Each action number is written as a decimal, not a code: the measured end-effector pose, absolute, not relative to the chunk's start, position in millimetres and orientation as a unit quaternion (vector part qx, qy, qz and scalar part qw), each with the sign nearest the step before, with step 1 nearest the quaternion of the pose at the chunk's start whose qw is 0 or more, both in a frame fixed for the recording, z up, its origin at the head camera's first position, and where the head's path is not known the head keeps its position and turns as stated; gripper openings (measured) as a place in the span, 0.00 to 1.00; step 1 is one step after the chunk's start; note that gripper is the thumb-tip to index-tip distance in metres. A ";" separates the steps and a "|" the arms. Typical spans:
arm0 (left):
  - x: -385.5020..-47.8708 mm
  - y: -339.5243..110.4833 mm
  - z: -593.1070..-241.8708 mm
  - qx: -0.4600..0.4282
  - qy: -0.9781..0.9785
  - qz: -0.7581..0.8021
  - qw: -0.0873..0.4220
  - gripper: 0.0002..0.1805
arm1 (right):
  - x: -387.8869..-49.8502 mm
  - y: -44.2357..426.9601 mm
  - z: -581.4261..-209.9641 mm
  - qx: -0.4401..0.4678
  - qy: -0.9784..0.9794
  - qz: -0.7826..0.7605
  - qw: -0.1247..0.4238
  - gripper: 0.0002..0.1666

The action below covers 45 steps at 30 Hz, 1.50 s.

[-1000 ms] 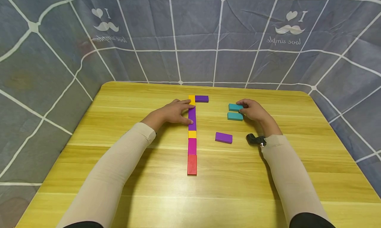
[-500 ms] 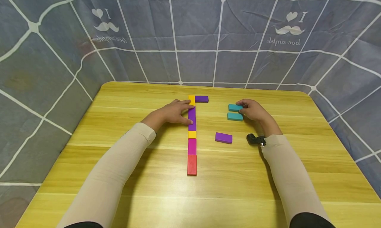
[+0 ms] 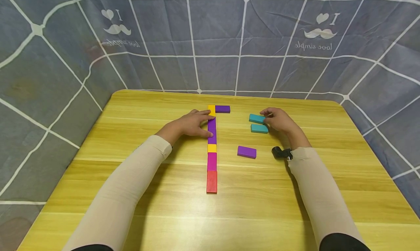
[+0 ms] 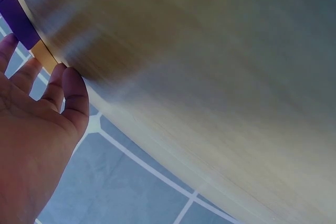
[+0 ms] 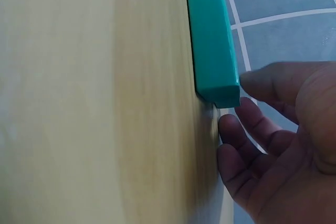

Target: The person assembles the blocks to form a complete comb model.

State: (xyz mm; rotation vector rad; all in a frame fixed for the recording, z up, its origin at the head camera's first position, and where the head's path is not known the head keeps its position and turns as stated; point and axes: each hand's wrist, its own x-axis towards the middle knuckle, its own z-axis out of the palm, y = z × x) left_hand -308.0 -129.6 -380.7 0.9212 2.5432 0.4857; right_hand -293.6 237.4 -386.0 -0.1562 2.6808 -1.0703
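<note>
A column of flat coloured blocks lies on the table, from a yellow block (image 3: 211, 108) at the far end to a red block (image 3: 211, 181) at the near end. My left hand (image 3: 193, 124) rests its fingertips and thumb on the yellow block and the purple blocks (image 3: 212, 124) below it. Further right, my right hand (image 3: 279, 120) pinches the right end of the farther teal block (image 3: 256, 118) between thumb and fingers. Just nearer lies a second teal block (image 3: 259, 128), its end close to my thumb in the right wrist view. Fingers partly hide the held block.
A dark purple block (image 3: 222, 109) adjoins the far yellow one on its right. Another purple block (image 3: 247, 152) lies alone, slightly turned, right of the column. Magenta (image 3: 212, 161) and small yellow (image 3: 212, 148) blocks continue the column. A grey curtain (image 3: 216, 36) hangs behind the wooden table (image 3: 262, 207).
The farther teal block has slid slightly left and turned a little, its left end now beyond the nearer one's. My left hand has stayed in place.
</note>
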 end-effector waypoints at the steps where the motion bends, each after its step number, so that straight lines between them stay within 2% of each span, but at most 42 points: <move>1: -307.8 -129.6 -380.5 0.329 0.907 0.174 0.196 0.45 | -293.7 237.4 -386.0 -0.057 0.918 -0.370 0.128 0.21; 11: -307.4 -130.2 -379.3 0.332 0.907 0.174 0.195 0.44 | -293.1 233.1 -385.5 -0.066 0.919 -0.358 0.150 0.21; 23: -305.9 -131.0 -378.3 0.333 0.907 0.171 0.195 0.44 | -293.1 232.8 -387.1 -0.078 0.926 -0.344 0.131 0.19; 45: -304.3 -130.7 -377.9 0.332 0.908 0.165 0.196 0.44 | -294.4 218.9 -380.5 -0.080 0.918 -0.363 0.136 0.22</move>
